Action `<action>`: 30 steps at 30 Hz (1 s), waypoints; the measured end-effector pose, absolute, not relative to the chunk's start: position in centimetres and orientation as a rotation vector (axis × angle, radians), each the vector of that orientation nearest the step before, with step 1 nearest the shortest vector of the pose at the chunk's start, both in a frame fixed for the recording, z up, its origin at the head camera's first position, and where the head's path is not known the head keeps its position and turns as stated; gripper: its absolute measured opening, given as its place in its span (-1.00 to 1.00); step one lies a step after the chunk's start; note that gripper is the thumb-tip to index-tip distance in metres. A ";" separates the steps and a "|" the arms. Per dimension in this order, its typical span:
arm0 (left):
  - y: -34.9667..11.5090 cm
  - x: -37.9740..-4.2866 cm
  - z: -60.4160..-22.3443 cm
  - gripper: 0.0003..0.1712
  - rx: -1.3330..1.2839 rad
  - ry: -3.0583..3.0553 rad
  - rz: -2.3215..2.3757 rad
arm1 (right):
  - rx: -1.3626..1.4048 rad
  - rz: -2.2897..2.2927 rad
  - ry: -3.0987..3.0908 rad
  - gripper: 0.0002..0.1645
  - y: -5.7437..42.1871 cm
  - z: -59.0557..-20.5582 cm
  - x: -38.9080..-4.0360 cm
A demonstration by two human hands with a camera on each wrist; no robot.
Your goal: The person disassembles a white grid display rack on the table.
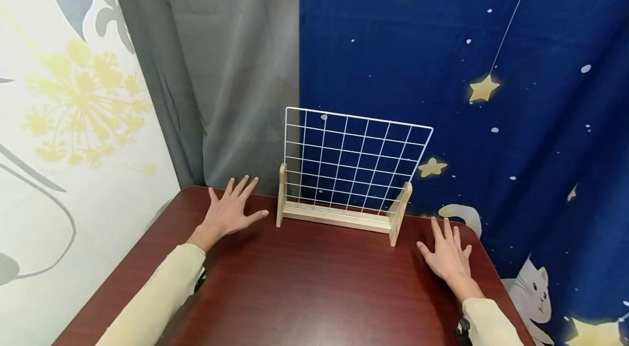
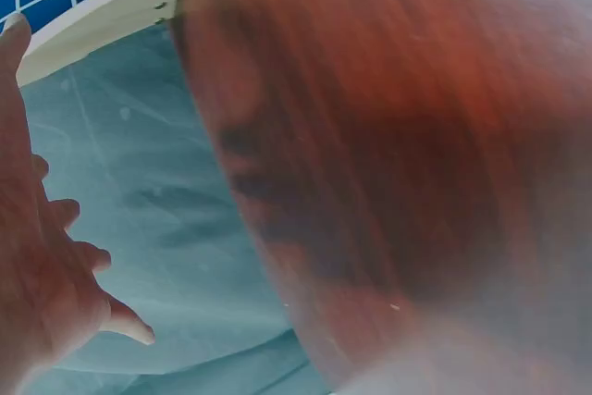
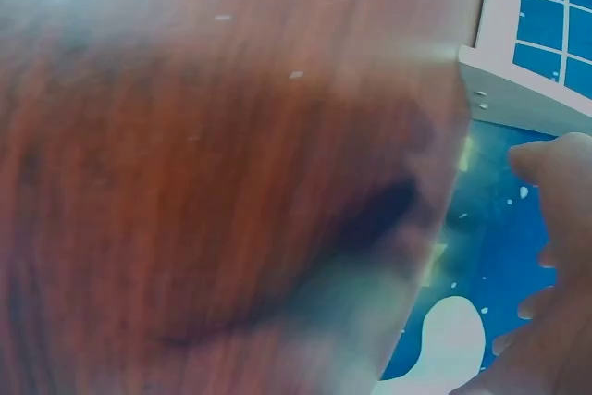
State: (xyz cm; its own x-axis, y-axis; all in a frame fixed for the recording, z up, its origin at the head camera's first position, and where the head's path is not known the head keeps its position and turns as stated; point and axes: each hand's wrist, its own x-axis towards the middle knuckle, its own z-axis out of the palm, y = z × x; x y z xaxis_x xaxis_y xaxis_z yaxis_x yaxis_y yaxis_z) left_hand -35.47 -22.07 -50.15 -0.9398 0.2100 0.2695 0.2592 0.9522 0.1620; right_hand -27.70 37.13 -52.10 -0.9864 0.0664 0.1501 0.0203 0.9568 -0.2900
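Note:
A white wire grid panel stands upright in a pale wooden stand at the back of the dark red table. To the left of the stand, my left hand hovers with its fingers spread and nothing in it. My right hand is on the stand's other side, fingers also spread and holding nothing. Each wrist view shows the near wooden side piece of the stand, the left one and the right one, close by that hand's thumb.
Behind the table hang a grey curtain and a dark blue curtain with stars. A white patterned panel runs along the left edge. A printed white cat shows beyond the right edge.

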 end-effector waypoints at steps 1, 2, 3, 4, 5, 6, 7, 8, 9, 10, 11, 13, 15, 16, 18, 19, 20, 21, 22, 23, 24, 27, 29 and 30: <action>-21.9 -35.6 -50.0 0.24 -0.354 -2.851 -0.289 | -0.063 0.449 -2.943 0.09 37.1 -51.9 -27.8; -21.7 -35.7 -49.8 0.22 -0.363 -2.847 -0.299 | -0.058 0.462 -2.938 0.07 37.1 -51.8 -27.8; -21.6 -35.8 -49.7 0.21 -0.373 -2.842 -0.311 | -0.053 0.477 -2.935 0.06 37.1 -51.6 -27.9; -21.4 -35.9 -49.5 0.20 -0.385 -2.836 -0.324 | -0.052 0.493 -2.931 0.04 37.1 -51.4 -27.9; -21.3 -36.0 -49.3 0.18 -0.399 -2.830 -0.335 | -0.050 0.499 -2.923 0.04 37.0 -51.3 -27.9; -21.2 -36.0 -49.1 0.15 -0.411 -2.824 -0.344 | -0.046 0.502 -2.915 0.03 37.0 -51.1 -28.0; -21.1 -36.1 -48.9 0.12 -0.425 -2.816 -0.354 | -0.043 0.501 -2.909 0.01 37.0 -51.0 -28.0; -21.0 -36.1 -48.8 0.09 -0.439 -2.807 -0.362 | -0.039 0.505 -2.904 0.01 36.9 -50.8 -28.0; -20.9 -36.1 -48.6 0.06 -0.449 -2.797 -0.368 | -0.034 0.508 -2.896 0.00 36.8 -50.6 -28.1; -20.8 -36.2 -48.5 0.03 -0.456 -2.787 -0.370 | -0.031 0.509 -2.886 -0.01 36.7 -50.5 -28.2; -20.8 -36.1 -48.3 0.01 -0.462 -2.777 -0.380 | -0.026 0.510 -2.876 -0.02 36.6 -50.3 -28.3; -20.8 -36.2 -48.1 -0.02 -0.469 -2.762 -0.405 | -0.010 0.515 -2.855 -0.05 36.4 -49.9 -28.6; -20.7 -36.3 -48.0 -0.04 -0.478 -2.750 -0.436 | 0.008 0.512 -2.830 -0.08 36.2 -49.5 -28.9; -20.6 -36.4 -47.9 -0.05 -0.488 -2.744 -0.468 | 0.015 0.512 -2.818 -0.10 36.1 -49.3 -29.0; -20.4 -36.5 -47.8 -0.07 -0.519 -2.736 -0.550 | 0.026 0.501 -2.796 -0.12 36.0 -48.9 -29.2; -20.2 -36.6 -47.7 -0.08 -0.537 -2.732 -0.596 | 0.029 0.499 -2.784 -0.14 35.9 -48.7 -29.3; -20.1 -36.6 -47.6 -0.09 -0.555 -2.726 -0.651 | 0.034 0.496 -2.773 -0.15 35.9 -48.6 -29.4; -19.9 -36.7 -47.5 -0.10 -0.571 -2.720 -0.712 | 0.039 0.498 -2.759 -0.17 35.9 -48.4 -29.5; -19.8 -36.8 -47.4 -0.12 -0.587 -2.708 -0.773 | 0.046 0.498 -2.740 -0.18 35.8 -48.2 -29.5; -19.6 -36.8 -47.3 -0.12 -0.601 -2.697 -0.825 | 0.059 0.501 -2.718 -0.20 35.8 -48.1 -29.6; -19.5 -36.9 -47.3 -0.13 -0.612 -2.681 -0.875 | 0.076 0.510 -2.694 -0.23 35.7 -48.0 -29.8; -19.2 -37.2 -47.1 -0.16 -0.633 -2.632 -0.997 | 0.133 0.544 -2.615 -0.31 35.3 -47.6 -30.2; -19.0 -37.4 -47.0 -0.17 -0.638 -2.607 -1.058 | 0.167 0.572 -2.562 -0.36 35.0 -47.5 -30.5; -18.9 -37.4 -46.9 -0.18 -0.639 -2.595 -1.085 | 0.180 0.587 -2.539 -0.38 34.8 -47.4 -30.7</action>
State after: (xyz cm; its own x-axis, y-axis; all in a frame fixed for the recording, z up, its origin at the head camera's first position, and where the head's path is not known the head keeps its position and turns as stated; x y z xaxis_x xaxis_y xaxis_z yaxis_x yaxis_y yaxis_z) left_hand -37.42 -18.90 -46.92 -0.8706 0.2966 0.3926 0.4878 0.6252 0.6093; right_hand -30.70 34.81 -47.38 -0.8540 -0.0110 0.5201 -0.2381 0.8972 -0.3720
